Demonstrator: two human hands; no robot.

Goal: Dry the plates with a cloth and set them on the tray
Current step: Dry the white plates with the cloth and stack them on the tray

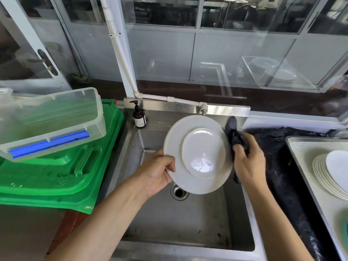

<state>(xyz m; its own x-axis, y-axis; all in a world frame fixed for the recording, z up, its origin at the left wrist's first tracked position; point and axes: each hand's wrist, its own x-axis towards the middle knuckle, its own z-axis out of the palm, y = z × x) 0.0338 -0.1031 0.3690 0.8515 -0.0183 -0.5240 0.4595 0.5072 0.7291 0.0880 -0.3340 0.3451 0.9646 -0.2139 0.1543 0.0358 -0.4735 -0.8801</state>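
At the far left we see a clear plastic storage box with a blue latch (50, 125), tilted and resting on a stack of green plastic crates (62, 178); its left side is cut off by the frame edge. Next comes a brown pump bottle with a white label (139, 117) standing on the back ledge of the stainless steel sink (188, 227). Over the basin our left hand (160, 172) grips the left rim of a round white ceramic plate (197, 154), thumb curled over the front edge, the other fingers hidden behind it. The plate is held above the sink, tilted toward us, with a raised ring visible around its glossy centre, which shows a bright glare; it partly covers the metal drain (178, 192). At the plate's right edge our right hand (248, 162) clutches a dark blue-grey cloth (234, 132), bunched against the rim, blurred so that its folds are hard to read. Farther right, black plastic sheeting (278, 147) drapes the counter. At the far right a stack of white plates (331, 172) lies on a grey metal tray (301, 147), both cut off by the frame edge.
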